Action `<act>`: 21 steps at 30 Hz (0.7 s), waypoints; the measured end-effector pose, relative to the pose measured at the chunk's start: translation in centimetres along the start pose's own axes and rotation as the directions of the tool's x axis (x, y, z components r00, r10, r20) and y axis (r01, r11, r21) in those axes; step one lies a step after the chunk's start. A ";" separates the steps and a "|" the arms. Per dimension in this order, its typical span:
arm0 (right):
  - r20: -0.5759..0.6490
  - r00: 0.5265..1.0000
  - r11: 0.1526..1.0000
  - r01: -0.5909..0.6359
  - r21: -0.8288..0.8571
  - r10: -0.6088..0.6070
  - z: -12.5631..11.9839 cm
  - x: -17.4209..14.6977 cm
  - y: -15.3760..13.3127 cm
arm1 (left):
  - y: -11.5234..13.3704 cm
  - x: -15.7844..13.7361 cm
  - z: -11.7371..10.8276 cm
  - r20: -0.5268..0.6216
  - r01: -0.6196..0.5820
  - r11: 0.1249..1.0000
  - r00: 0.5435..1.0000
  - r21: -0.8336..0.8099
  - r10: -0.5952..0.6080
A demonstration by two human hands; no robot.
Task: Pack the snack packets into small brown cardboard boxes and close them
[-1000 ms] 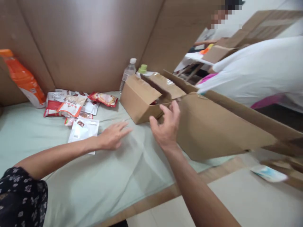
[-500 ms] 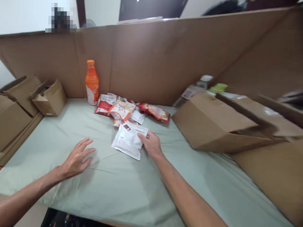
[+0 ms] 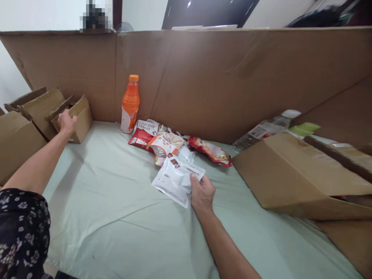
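My right hand (image 3: 203,192) pinches the right edge of a white sealed pouch (image 3: 177,178), with the thumb on top. The pouch is tilted above the green cloth, in front of a pile of packets. At the far left, my left hand (image 3: 67,120) is closed at the near rim of a small cardboard box (image 3: 83,118); its fingertips are partly hidden. In the pile lie a white and red "Su-per Meal" packet (image 3: 142,135), an orange and white packet (image 3: 167,143) and a red snack packet (image 3: 210,151).
Behind the pile an orange bottle (image 3: 130,104) stands upright against the tall cardboard wall (image 3: 203,77). Larger open boxes (image 3: 20,143) are on the left. On the right, a big carton (image 3: 279,174) has a clear plastic bottle (image 3: 267,128) leaning behind it.
My left hand has gone from over the cloth, open, to the small box at the left. My right hand still holds the white pouch. The view has shifted left.
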State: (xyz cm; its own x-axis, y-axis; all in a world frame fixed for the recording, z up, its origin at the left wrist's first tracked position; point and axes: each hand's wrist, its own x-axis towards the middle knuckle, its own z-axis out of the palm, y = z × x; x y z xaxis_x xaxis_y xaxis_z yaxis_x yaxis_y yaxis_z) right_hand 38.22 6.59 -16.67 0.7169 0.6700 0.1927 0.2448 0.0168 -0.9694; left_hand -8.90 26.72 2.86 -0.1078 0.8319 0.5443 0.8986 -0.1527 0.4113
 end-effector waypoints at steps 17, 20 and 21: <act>0.153 0.986 0.984 -0.095 0.154 0.071 0.2 1.6 -0.3 | 11.4 -25.5 -11.8 0.380 -0.581 0.588 0.450 -0.562 0.808; 0.216 0.973 0.971 -0.121 0.206 0.076 -0.2 1.9 -0.6 | 11.9 -25.1 -11.6 0.397 -0.711 0.526 0.363 -0.466 0.843; 0.228 0.971 0.967 -0.127 0.220 0.076 -0.4 2.0 -0.7 | 11.9 -24.8 -11.6 0.387 -0.750 0.505 0.353 -0.427 0.852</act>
State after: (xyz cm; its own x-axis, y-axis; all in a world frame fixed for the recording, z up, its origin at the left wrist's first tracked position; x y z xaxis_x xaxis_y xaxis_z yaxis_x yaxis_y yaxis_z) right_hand 39.70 7.60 -15.57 0.5661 0.8205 0.0787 0.0020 0.0941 -0.9956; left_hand -0.42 -1.88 2.75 0.8921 0.3701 0.2592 0.3529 -0.9289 0.1119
